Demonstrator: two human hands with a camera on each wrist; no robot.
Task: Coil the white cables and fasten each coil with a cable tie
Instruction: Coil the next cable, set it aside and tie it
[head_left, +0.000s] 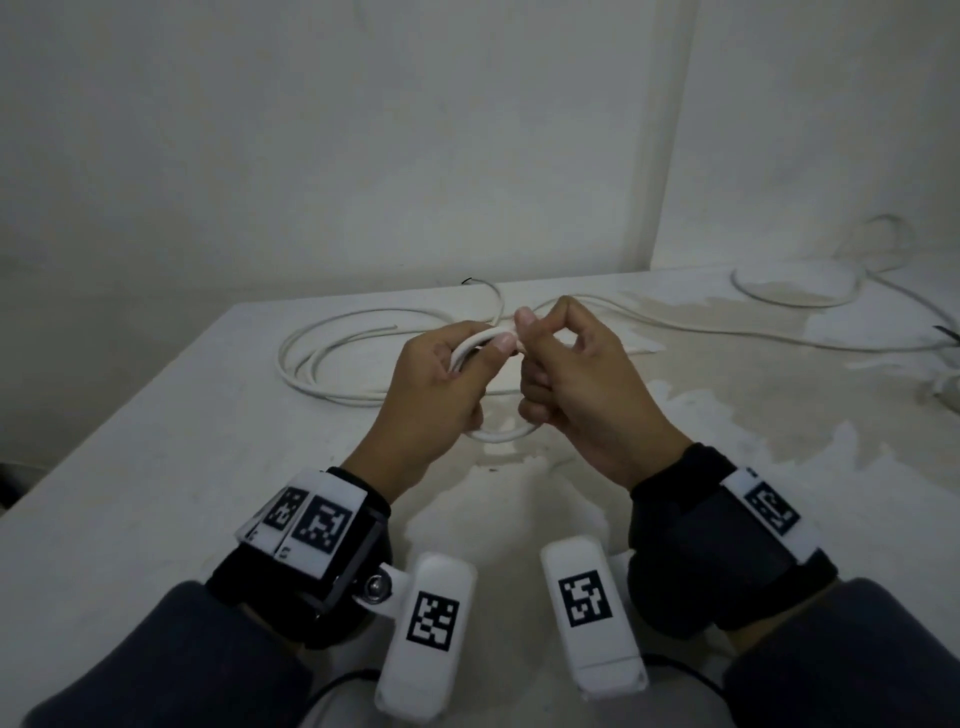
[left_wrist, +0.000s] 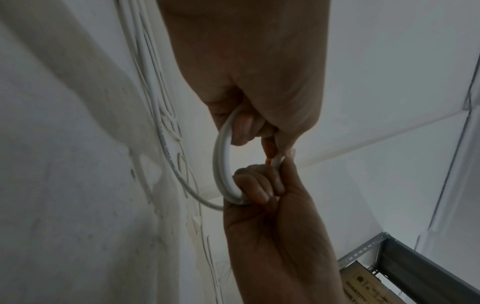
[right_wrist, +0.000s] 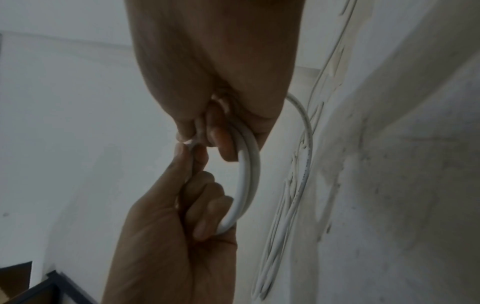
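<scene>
A small coil of white cable (head_left: 496, 435) hangs above the table between both hands. My left hand (head_left: 483, 353) grips the coil's left side, fingers curled through the loop. My right hand (head_left: 525, 338) curls its lower fingers round the right side, while thumb and forefinger pinch at the top of the coil against the left thumb. In the left wrist view the coil (left_wrist: 221, 164) shows two turns side by side; the right wrist view shows the same coil (right_wrist: 248, 174). What the fingertips pinch is too small to name. A strand runs from the coil to the table.
Loose white cable loops (head_left: 311, 358) lie on the white table (head_left: 156, 441) behind the hands. Another white cable (head_left: 795, 299) curls at the back right. The table's left edge drops off near the wall; a metal shelf frame (left_wrist: 415, 267) stands beyond.
</scene>
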